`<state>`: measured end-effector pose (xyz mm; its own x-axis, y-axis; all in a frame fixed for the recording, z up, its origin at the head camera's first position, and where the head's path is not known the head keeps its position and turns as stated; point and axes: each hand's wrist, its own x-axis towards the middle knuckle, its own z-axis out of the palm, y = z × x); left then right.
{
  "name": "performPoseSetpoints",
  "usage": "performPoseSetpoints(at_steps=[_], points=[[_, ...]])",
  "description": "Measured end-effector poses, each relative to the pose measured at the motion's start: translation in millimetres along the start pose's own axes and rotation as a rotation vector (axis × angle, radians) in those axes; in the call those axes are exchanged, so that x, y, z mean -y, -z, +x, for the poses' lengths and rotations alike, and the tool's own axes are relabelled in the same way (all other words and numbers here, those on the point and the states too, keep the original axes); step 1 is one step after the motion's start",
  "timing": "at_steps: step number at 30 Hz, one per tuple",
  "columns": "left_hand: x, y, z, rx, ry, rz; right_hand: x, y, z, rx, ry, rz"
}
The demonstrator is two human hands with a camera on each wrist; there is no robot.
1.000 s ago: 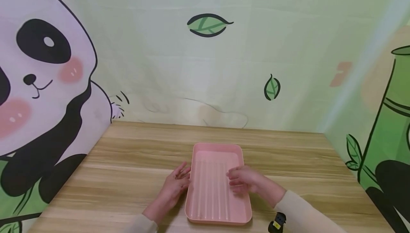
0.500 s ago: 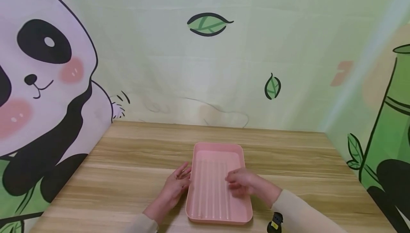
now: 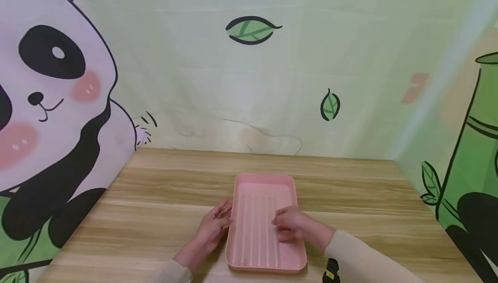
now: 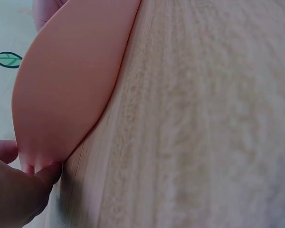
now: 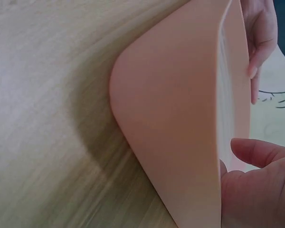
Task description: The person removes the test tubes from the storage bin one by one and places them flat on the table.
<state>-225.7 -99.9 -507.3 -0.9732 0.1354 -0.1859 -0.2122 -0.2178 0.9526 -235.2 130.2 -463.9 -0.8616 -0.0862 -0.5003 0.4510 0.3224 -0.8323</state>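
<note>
A pink rectangular tray (image 3: 289, 257) lies on the table, its long sides running away from me. Clear ribbed strips (image 3: 253, 231) run lengthwise inside it; whether they are a separate piece or part of the tray, I cannot tell. My left hand (image 3: 212, 227) rests against the tray's left side with fingers extended, and the left wrist view shows its fingertips at the outer wall. My right hand (image 3: 293, 222) reaches over the right rim into the tray, fingers loosely bent beside the strips. In the right wrist view the thumb (image 5: 261, 151) is extended; the other fingers are mostly hidden behind the wall.
Around the tray spreads a wood-grain table (image 3: 163, 188). A pale green cloth (image 3: 194, 80) printed with a panda, leaves and bamboo rises behind and beside it. A black device with a yellow mark (image 3: 330, 271) sits below the right sleeve.
My right hand has shifted slightly left and nearer to me inside the tray, its fingers drawn a little closer together. The left hand and the tray stay almost in place.
</note>
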Motion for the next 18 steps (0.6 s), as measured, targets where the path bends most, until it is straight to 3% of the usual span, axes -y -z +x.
performPoseSetpoints(at_steps=[18], points=[[-1.3,-3.2,-1.2,0.001,0.003,-0.020,-0.5,-7.6,-2.3,-0.080,0.015,-0.068]])
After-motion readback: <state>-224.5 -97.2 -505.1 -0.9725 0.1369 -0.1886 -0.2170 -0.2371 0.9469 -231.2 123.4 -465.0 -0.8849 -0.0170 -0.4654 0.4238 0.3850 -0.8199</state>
